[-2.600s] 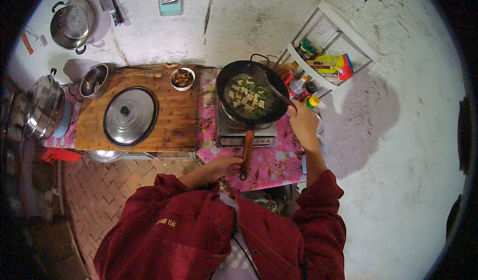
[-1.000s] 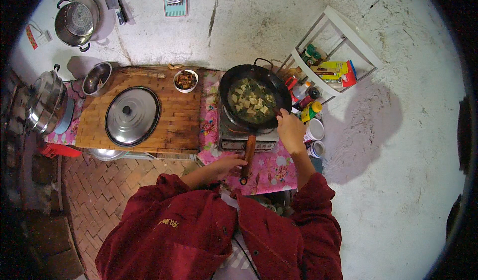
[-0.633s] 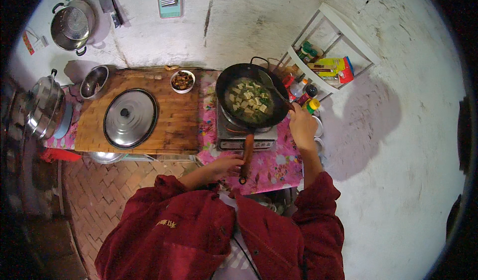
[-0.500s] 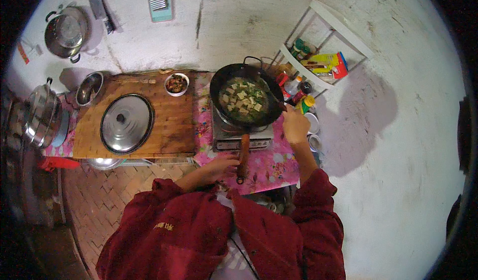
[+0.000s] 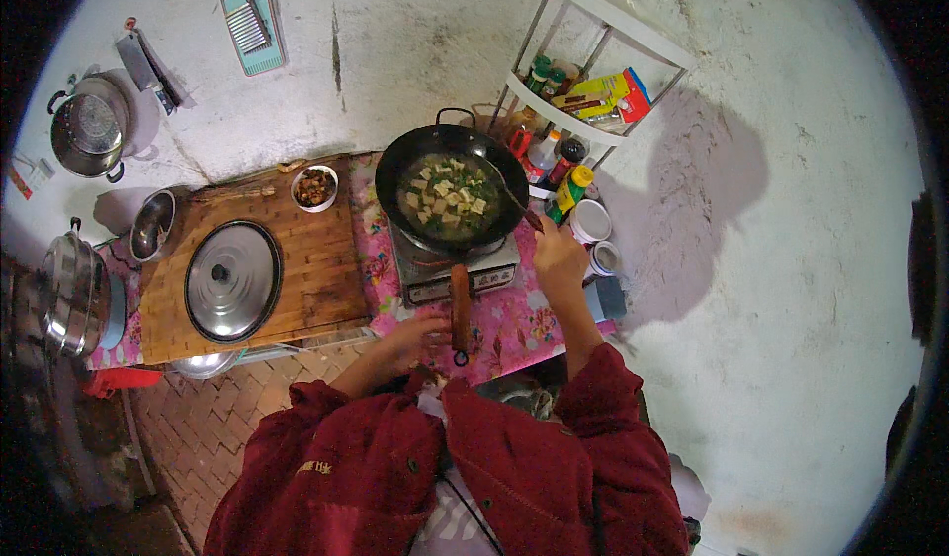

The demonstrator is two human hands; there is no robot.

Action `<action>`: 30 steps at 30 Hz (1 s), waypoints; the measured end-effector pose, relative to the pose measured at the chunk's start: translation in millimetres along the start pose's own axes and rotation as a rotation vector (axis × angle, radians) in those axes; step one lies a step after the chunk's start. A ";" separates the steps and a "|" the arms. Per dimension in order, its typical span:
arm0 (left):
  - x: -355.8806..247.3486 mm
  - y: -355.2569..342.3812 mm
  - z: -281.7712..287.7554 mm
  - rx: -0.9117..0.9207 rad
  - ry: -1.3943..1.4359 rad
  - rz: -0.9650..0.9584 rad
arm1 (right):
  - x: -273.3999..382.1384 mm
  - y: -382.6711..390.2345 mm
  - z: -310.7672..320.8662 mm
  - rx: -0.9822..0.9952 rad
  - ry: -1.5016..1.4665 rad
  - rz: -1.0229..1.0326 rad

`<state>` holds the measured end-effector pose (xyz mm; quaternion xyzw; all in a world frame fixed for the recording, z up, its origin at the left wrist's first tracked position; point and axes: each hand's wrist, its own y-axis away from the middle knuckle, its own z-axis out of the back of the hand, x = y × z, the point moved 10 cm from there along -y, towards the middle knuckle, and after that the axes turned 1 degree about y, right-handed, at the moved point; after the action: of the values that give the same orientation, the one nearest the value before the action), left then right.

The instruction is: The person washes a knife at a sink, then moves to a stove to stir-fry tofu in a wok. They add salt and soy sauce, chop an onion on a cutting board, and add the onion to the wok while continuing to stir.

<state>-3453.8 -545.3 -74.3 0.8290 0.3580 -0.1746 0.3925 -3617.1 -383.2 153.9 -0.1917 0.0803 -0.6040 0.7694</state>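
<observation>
A black wok (image 5: 390, 205) with a wooden handle (image 5: 461, 309) stands on a silver tabletop stove (image 5: 415, 284). Pale diced pieces like tofu (image 5: 445, 198) and chopped greens lie in liquid inside it. My right hand (image 5: 560, 255), right of the wok, is closed round the dark grip of a long-handled cooking utensil (image 5: 532, 217). Its metal shaft crosses the wok's right rim, and its working end is hidden in the food. Just left of the wok's handle is my left hand (image 5: 417, 341), fingers stretched towards that handle; I cannot tell whether they touch it.
On the wooden board (image 5: 321, 259) at left are a metal lid (image 5: 234, 281) and a bowl of dark food (image 5: 314, 189). Sauce bottles (image 5: 570, 192) and white tubs (image 5: 591, 221) stand right of the wok. A white corner shelf (image 5: 593, 2) rises behind them.
The whole view has shifted, so the stove and board appear farther left and lower. More of the utensil's shaft shows at the wok's right side. My left hand stays beside the wok's handle.
</observation>
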 end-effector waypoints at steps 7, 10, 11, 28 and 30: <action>-15.8 31.0 0.3 -0.022 0.077 -0.064 | -53.0 0.5 -35.7 0.160 -0.181 -0.179; -22.1 47.8 0.6 -0.047 0.107 -0.075 | -56.7 -1.6 -40.2 0.122 -0.276 -0.133; -22.7 52.6 3.0 -0.078 0.117 -0.070 | -58.7 -2.5 -40.4 0.105 -0.269 -0.122; -15.9 70.0 34.8 -0.171 0.164 -0.087 | -75.1 4.6 -71.9 0.205 -0.428 -0.152; -10.1 69.4 38.1 -0.160 0.187 -0.073 | -77.3 4.3 -78.2 0.196 -0.455 -0.179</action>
<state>-3410.3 -609.7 -56.1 0.7941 0.4359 -0.0818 0.4157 -3660.9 -323.6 72.4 -0.2535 -0.1711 -0.6159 0.7260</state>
